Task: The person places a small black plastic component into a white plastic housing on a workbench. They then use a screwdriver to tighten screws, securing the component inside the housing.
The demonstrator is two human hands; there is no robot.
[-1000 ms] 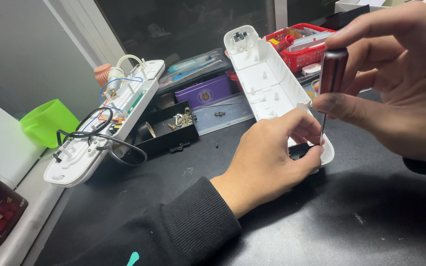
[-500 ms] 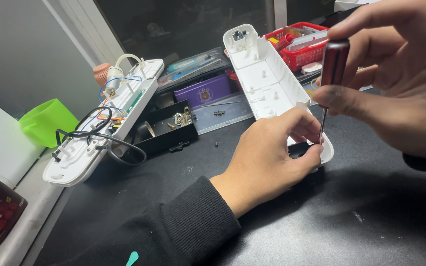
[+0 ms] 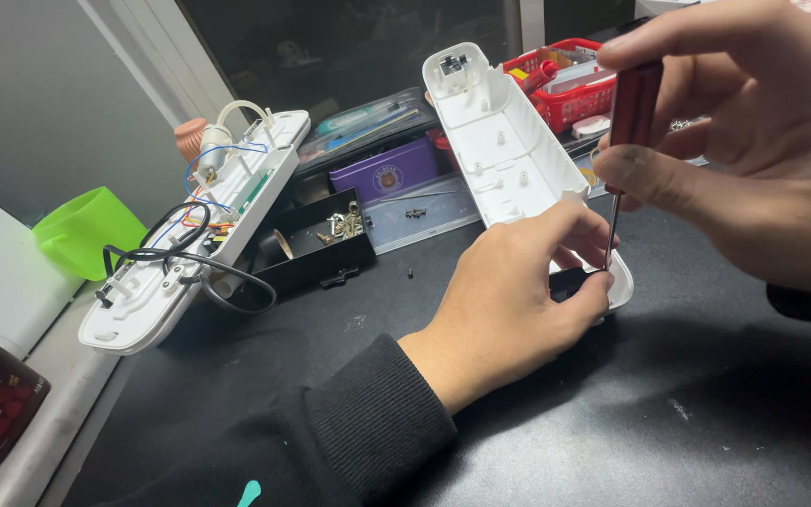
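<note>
gripping the dark red screwdriver (image 3: 633, 99) higher on its handle than a moment before, the right hand (image 3: 753, 141) kept its tip upright at the near end of the white power-strip cover (image 3: 509, 150), which the left hand (image 3: 518, 300) still pinched against the black table (image 3: 706, 422).

Green cup (image 3: 86, 239), black screw tray (image 3: 316, 246)

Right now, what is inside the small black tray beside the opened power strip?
The black tray holds a cluster of small metal screws and parts and a curved brass-coloured piece. Its near corner lies in shadow, so anything there cannot be made out.
</note>
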